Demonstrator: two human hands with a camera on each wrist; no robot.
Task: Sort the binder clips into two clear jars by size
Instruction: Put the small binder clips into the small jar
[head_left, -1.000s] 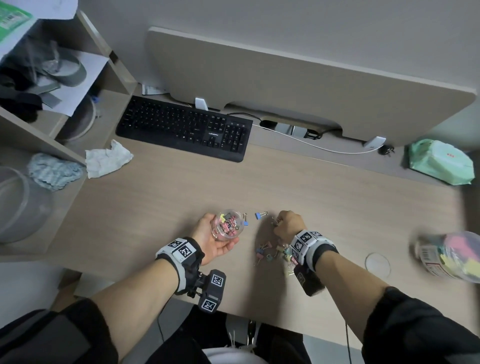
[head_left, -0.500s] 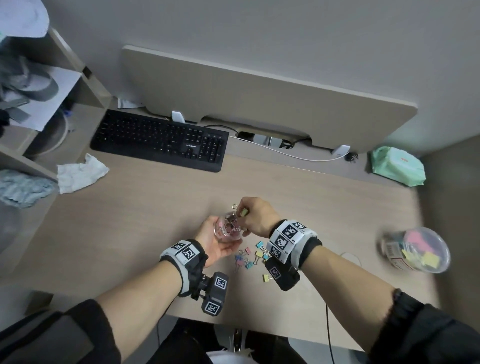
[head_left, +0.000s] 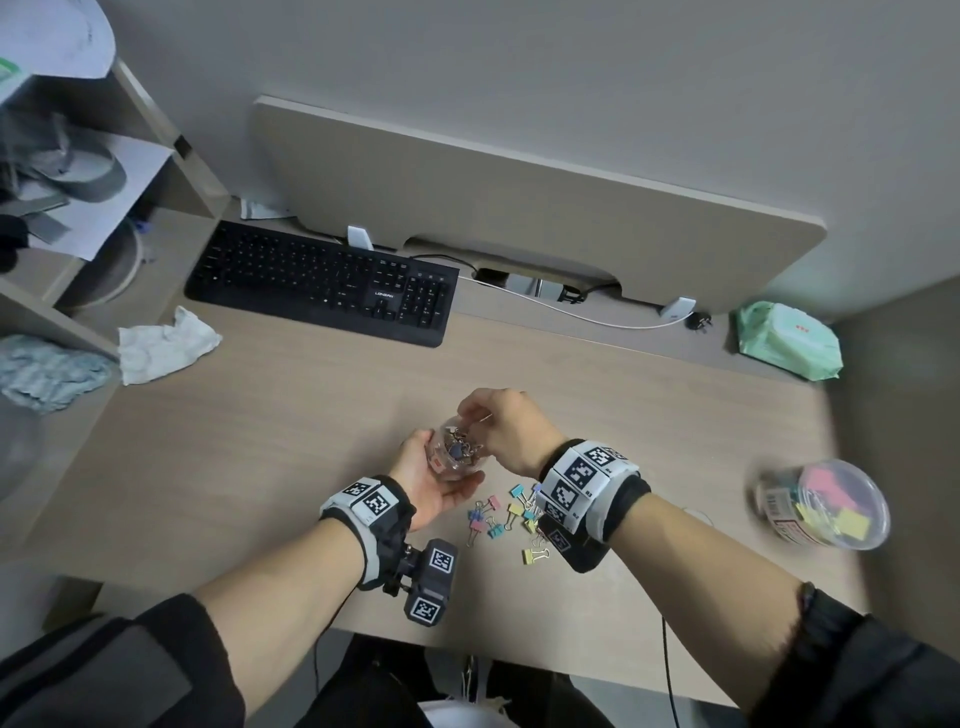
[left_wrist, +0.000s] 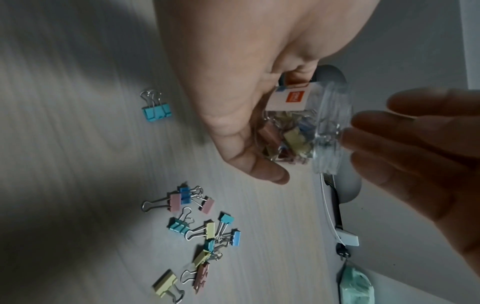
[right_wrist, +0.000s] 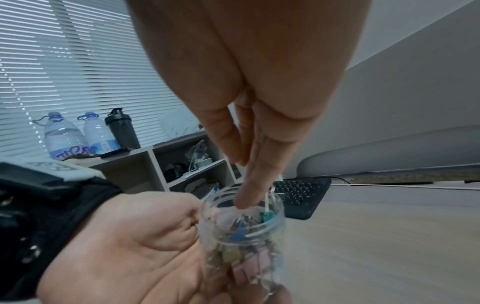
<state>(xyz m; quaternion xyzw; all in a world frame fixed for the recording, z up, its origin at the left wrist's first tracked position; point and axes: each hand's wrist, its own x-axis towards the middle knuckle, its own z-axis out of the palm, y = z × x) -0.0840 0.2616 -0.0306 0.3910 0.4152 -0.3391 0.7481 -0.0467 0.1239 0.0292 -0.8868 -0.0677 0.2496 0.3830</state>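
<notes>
My left hand (head_left: 431, 467) grips a small clear jar (head_left: 457, 452) of little coloured binder clips, lifted just off the desk with its mouth tilted toward my right hand. My right hand (head_left: 498, 426) hovers over that mouth with straight fingers (right_wrist: 249, 185), the index tip dipping inside. A teal clip (right_wrist: 267, 217) sits at the rim beside that finger, and I see no pinch on it. Several loose small clips (head_left: 509, 514) lie on the desk below my right wrist. A larger clear jar (head_left: 826, 506) with bigger clips stands at the far right.
A black keyboard (head_left: 322, 286) lies at the back with a white cable (head_left: 571, 317) behind it. A crumpled tissue (head_left: 161, 348) is at the left by the shelf unit (head_left: 171, 171). A green wipes pack (head_left: 784, 338) sits at back right. One teal clip (left_wrist: 155, 111) lies apart.
My right hand left the clips on the desk and rose to the mouth of the small jar. My left hand kept hold of the jar, tilting it toward the right hand.
</notes>
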